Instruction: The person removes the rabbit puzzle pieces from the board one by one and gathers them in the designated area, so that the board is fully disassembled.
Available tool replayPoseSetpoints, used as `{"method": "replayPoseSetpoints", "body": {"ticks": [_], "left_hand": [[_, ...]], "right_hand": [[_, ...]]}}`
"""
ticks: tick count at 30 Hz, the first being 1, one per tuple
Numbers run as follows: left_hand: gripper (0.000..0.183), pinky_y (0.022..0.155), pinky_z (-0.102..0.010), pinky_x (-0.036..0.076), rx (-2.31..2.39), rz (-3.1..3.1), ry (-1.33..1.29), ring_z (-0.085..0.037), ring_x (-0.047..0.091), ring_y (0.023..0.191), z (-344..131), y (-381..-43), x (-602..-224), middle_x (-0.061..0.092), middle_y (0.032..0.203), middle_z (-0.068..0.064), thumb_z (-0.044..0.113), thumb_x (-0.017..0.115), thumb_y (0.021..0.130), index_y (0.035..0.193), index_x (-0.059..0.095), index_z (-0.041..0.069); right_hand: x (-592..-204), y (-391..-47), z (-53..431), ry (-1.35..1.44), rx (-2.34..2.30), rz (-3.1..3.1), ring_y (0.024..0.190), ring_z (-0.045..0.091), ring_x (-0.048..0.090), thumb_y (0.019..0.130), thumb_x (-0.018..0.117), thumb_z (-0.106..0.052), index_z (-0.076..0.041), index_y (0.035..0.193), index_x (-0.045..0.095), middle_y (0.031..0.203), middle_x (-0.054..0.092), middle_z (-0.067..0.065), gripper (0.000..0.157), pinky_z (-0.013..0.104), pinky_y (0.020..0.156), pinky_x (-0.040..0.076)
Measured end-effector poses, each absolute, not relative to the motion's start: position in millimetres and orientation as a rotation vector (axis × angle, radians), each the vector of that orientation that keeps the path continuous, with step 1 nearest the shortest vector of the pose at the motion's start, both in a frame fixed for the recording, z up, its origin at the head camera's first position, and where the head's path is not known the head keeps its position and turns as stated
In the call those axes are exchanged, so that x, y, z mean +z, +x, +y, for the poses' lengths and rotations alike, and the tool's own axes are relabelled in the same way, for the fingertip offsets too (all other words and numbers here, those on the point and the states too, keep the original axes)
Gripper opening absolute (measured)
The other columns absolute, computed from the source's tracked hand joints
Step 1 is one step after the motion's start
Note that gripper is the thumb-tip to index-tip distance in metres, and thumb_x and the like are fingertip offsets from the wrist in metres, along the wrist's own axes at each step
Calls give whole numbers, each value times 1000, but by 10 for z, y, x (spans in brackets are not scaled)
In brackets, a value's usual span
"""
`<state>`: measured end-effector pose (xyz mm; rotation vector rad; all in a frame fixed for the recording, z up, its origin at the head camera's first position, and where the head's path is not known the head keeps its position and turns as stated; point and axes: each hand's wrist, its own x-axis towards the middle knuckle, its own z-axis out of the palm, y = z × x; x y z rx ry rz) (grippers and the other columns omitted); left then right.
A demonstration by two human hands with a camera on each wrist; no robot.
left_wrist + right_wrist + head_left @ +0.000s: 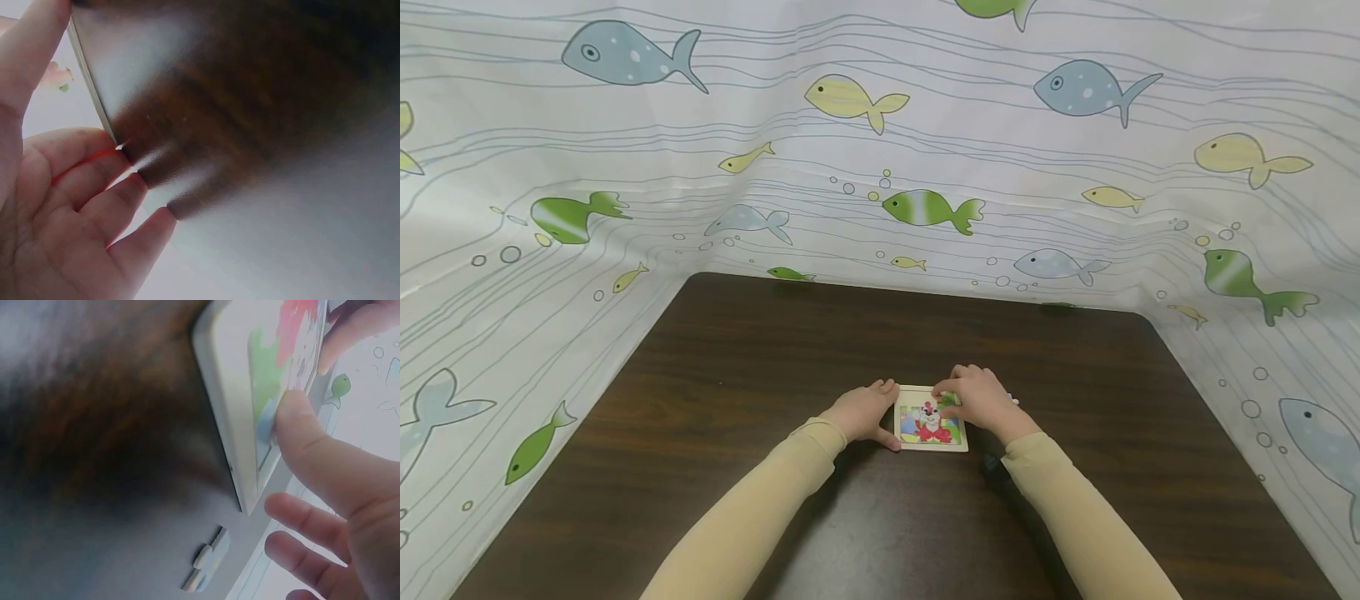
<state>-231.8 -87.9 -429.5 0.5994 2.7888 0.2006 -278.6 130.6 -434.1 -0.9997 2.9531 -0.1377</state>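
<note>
A small picture puzzle in a pale wooden frame lies on the table, with a red-and-white cartoon animal on it. My left hand rests at the frame's left side, thumb near the lower corner and fingers near the upper one. The left wrist view shows this hand's fingertips reaching down to the tabletop. Over the puzzle's upper right part is my right hand. Its thumb presses on the picture near a corner, while the other visible fingers bend beside the frame without holding anything.
A loose puzzle piece lies on the table to the right of the frame, mostly behind my right hand in the head view. The dark wooden table is bordered by a fish-print curtain at the back and sides.
</note>
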Motion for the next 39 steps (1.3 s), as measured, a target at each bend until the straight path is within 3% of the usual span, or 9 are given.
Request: {"method": "replayPoseSetpoints", "body": {"ticks": [12, 21, 39], "left_hand": [[100, 111, -38, 33, 227, 2788, 609, -25, 29, 141, -880, -2319, -4294, 31, 153, -13, 54, 74, 73, 147, 33, 1], [98, 111, -38, 33, 217, 2795, 623, -26, 30, 141, -889, -2305, -4260, 31, 153, -13, 53, 75, 73, 146, 34, 1], [99, 112, -37, 32, 215, 2796, 624, -26, 30, 141, -886, -2309, -4282, 32, 152, -13, 52, 75, 73, 146, 34, 1]], "right_hand": [[-4315, -2789, 1300, -947, -151, 2907, 82, 20, 50, 76, 78, -36, -21, 104, 67, 92, 58, 0, 34, 40, 79, 47], [-4333, -2769, 1332, -831, -144, 3042, 74, 18, 51, 71, 79, -47, -17, 88, 69, 85, 62, -1, 36, 35, 69, 43], [-4340, -2760, 1311, -784, -98, 3062, 71, 16, 47, 69, 80, -50, -18, 91, 73, 80, 62, -5, 39, 33, 65, 37]]}}
